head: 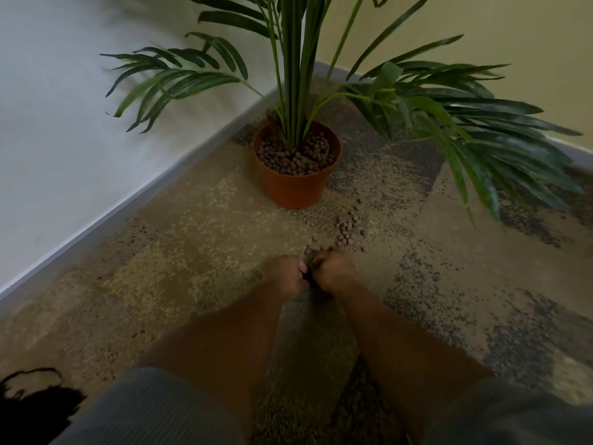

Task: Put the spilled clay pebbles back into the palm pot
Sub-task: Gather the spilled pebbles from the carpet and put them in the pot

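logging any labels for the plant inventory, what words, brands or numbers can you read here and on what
None: no readable text shows in the head view.
Orange pot: plain wall, no label or print on the side that shows.
Walls and carpet: no signs or writing.
Left hand and right hand, together over the spilled pebbles: nothing lettered near them.

An orange plastic palm pot (295, 184) stands on the patterned carpet (199, 226) in a room corner, its top filled with brown clay pebbles (296, 155) around the palm stems (296, 101). Spilled pebbles (348, 224) lie scattered on the carpet just right of the pot's base, trailing toward the person. The left hand (285, 274) and right hand (330, 271) are pressed together, fingers curled, cupping pebbles on the carpet.
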### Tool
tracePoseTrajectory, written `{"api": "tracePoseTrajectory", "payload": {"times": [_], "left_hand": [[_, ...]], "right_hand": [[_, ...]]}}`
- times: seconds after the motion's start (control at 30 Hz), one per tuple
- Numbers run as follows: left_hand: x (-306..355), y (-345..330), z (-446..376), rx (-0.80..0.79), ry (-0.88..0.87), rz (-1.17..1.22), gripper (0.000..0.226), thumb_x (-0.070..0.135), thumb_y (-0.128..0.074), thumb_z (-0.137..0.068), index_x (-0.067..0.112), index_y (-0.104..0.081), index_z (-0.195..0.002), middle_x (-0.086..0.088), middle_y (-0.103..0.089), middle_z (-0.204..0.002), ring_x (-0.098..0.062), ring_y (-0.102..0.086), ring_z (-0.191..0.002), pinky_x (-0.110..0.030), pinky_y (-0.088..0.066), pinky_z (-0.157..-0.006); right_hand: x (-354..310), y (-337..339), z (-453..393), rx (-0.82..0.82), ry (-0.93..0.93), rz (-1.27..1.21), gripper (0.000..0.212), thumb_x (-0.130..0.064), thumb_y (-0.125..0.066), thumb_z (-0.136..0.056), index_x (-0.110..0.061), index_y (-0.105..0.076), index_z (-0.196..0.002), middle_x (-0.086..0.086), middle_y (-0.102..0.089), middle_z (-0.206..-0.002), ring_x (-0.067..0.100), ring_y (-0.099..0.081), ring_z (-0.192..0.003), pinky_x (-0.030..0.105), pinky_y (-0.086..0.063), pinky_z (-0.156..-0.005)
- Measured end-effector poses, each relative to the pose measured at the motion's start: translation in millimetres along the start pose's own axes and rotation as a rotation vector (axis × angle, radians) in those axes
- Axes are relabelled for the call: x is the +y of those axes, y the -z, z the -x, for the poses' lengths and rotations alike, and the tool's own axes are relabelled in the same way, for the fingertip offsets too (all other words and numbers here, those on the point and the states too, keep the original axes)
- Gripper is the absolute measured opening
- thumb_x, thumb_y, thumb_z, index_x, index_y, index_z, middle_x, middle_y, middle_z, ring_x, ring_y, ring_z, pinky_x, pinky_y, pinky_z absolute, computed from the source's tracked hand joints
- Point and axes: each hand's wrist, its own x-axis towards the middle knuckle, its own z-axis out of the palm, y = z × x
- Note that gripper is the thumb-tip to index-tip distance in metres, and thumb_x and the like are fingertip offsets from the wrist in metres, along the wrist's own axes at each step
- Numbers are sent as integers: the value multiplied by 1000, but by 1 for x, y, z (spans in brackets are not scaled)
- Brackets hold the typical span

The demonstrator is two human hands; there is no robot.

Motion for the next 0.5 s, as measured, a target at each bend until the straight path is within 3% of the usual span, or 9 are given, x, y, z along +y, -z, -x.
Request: {"api": "tracePoseTrajectory", "payload": {"times": [0.13,0.27,0.37,0.43,0.5], "left_hand": [[1,-4,4,54,-56,-57,27,20,-79,-72,16,-66,-95,-5,-67,-95,-24,-63,-87,-32,-51,-76],[10,-6,7,97,-46,-158,23,23,-76,-70,20,-66,-90,-3,-67,-95,-24,-65,-86,-32,-52,-73],[13,-8,6,95,-59,-124,11,22,-72,-77,22,-64,-85,-5,-69,-96,-24,-64,-87,-30,-47,-72],[12,-9,5,89,-49,-99,10,24,-72,-79,18,-67,-86,-3,-68,-96,-22,-64,-88,-29,-49,-75],[9,-9,4,100,-22,-25,9,22,-72,-79,19,-73,-88,1,-69,-94,-18,-65,-87,-25,-50,-75]], "right_hand": [[1,0,4,14,-1,-156,18,-19,-60,-92,-18,-73,-104,8,-49,-126,25,-55,-108,27,-46,-96],[0,0,4,4,-23,-206,16,-14,-60,-91,-12,-74,-97,12,-57,-123,26,-58,-104,24,-45,-90],[1,2,1,40,-80,-204,12,-17,-64,-88,-14,-75,-93,3,-66,-109,19,-58,-103,20,-40,-84],[5,6,-1,66,-243,-457,10,-13,-65,-86,-15,-74,-91,-1,-69,-103,16,-62,-98,20,-46,-82],[6,13,-2,48,-473,-952,11,-2,-62,-85,-12,-68,-86,5,-67,-102,19,-63,-89,29,-57,-79]]}}
